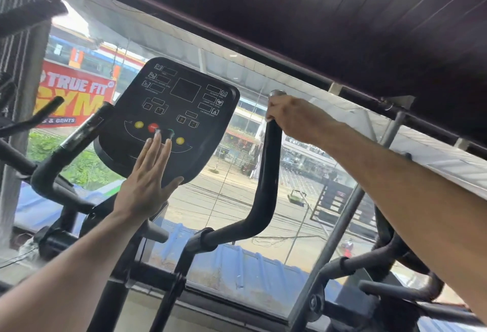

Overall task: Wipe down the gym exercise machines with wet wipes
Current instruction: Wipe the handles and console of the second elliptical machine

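1. Two hands work one machine: its console (168, 118) sits centre-left, before the window (303, 173).
2. Left hand (147, 179) lies flat, fingers straight, on the console's lower face; whether a wipe is under it I cannot tell.
3. Right hand (292, 118) grips the right handle (266, 173) near its top.
4. Wipe the flat panel lightly across the buttons (152, 126), then follow the rim.
5. Room: left handle (71, 147) crowds one side; glass is close behind.
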`<state>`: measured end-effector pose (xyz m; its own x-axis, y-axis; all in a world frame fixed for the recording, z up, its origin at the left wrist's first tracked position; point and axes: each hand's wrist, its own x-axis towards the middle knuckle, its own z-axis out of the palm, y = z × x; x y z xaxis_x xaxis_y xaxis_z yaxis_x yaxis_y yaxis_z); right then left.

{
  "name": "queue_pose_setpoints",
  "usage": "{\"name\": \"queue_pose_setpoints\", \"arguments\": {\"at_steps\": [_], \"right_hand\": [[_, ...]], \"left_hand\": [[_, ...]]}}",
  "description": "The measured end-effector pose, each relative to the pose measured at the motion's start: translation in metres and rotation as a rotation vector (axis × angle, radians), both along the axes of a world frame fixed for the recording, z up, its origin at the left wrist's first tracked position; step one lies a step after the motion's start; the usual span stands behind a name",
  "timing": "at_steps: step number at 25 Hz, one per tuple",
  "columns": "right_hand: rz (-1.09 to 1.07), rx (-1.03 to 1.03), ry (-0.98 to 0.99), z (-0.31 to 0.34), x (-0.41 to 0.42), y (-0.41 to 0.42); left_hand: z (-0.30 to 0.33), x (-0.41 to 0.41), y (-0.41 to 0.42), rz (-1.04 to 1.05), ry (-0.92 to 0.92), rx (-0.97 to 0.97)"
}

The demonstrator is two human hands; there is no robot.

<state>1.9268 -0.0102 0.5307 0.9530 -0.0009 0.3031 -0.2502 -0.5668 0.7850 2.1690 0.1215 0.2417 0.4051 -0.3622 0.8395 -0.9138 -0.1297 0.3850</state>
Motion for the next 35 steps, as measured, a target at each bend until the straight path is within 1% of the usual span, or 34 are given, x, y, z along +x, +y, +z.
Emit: {"name": "queue_pose_setpoints", "arguments": {"at_steps": [2, 6, 9, 11, 14, 18, 21, 22, 23, 25, 26, 27, 28, 30, 32, 35], "right_hand": [[0.007, -0.016, 0.055, -0.018, -0.006, 0.013], [0.009, 0.078, 0.168, -0.057, -0.028, 0.050], [-0.028, 0.038, 0.194, -0.094, -0.051, 0.076], [-0.028, 0.044, 0.174, -0.115, -0.064, 0.086], [0.076, 0.073, 0.116, -0.138, -0.077, 0.090], [0.203, 0.059, 0.105, -0.176, -0.085, 0.089], [0.258, 0.094, 0.119, -0.207, -0.095, 0.075], [0.300, 0.147, 0.079, -0.212, -0.100, 0.072], [0.364, 0.249, -0.011, -0.212, -0.105, 0.069], [0.486, 0.497, -0.351, -0.201, -0.112, 0.066], [0.532, 0.554, -0.546, -0.193, -0.111, 0.063], [0.549, 0.551, -0.683, -0.186, -0.108, 0.060], [0.552, 0.546, -0.756, -0.185, -0.102, 0.058], [0.548, 0.582, -0.794, -0.201, -0.089, 0.061], [0.542, 0.628, -0.803, -0.233, -0.086, 0.062], [0.516, 0.760, -0.697, -0.278, -0.097, 0.060]], "left_hand": [[0.001, 0.000, 0.000, 0.001, 0.008, 0.000], [0.002, -0.004, 0.004, 0.014, -0.002, 0.022], [0.004, -0.005, 0.005, 0.025, -0.008, 0.040], [0.004, -0.006, 0.006, 0.032, -0.010, 0.049], [0.004, -0.007, 0.007, 0.045, -0.011, 0.066], [0.004, -0.007, 0.006, 0.050, -0.014, 0.064], [0.004, -0.006, 0.006, 0.053, -0.015, 0.073], [0.004, -0.007, 0.006, 0.058, -0.012, 0.079], [0.004, -0.007, 0.006, 0.063, -0.008, 0.086], [0.005, -0.006, 0.004, 0.075, -0.002, 0.098], [0.005, -0.005, 0.003, 0.082, 0.001, 0.099], [0.006, -0.005, 0.004, 0.086, 0.003, 0.104], [0.006, -0.007, 0.005, 0.090, 0.004, 0.118], [0.007, -0.009, 0.006, 0.094, 0.007, 0.135], [0.007, -0.009, 0.007, 0.096, 0.007, 0.138], [0.006, -0.009, 0.007, 0.087, 0.015, 0.128]]}}
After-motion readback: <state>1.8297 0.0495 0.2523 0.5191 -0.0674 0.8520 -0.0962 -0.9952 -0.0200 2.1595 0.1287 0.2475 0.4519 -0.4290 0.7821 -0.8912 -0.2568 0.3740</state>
